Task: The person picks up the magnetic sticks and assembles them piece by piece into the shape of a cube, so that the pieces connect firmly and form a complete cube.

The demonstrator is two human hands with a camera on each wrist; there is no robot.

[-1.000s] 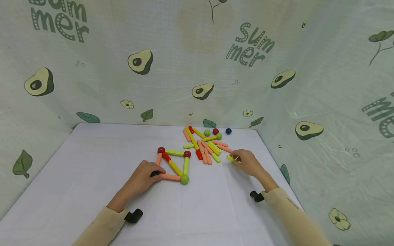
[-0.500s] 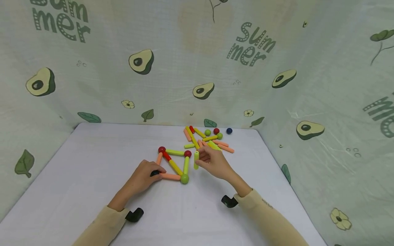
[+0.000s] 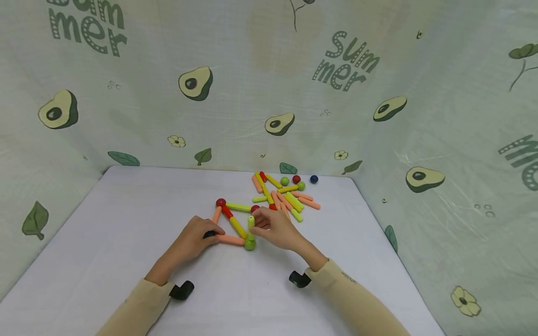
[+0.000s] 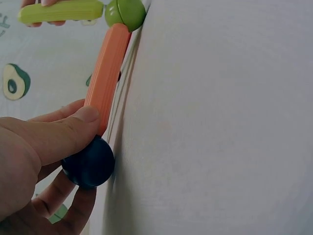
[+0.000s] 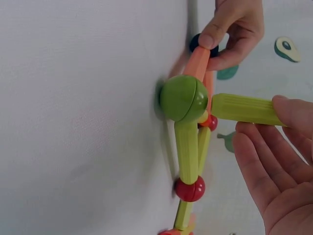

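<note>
We see the right hand point(image 3: 277, 227), pinching a lime stick point(image 3: 251, 223), has moved left to the green ball point(image 3: 250, 244) at lower centre of the frame; we judge the pair lined up for joining. The stick stands upright over the ball, contact unclear to us. Left of centre, the left hand point(image 3: 195, 238) grips the navy ball point(image 4: 88, 164) and orange stick point(image 4: 105, 78).

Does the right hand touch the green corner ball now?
Apart. The right wrist view shows clear space between the right hand and green corner ball.
</note>
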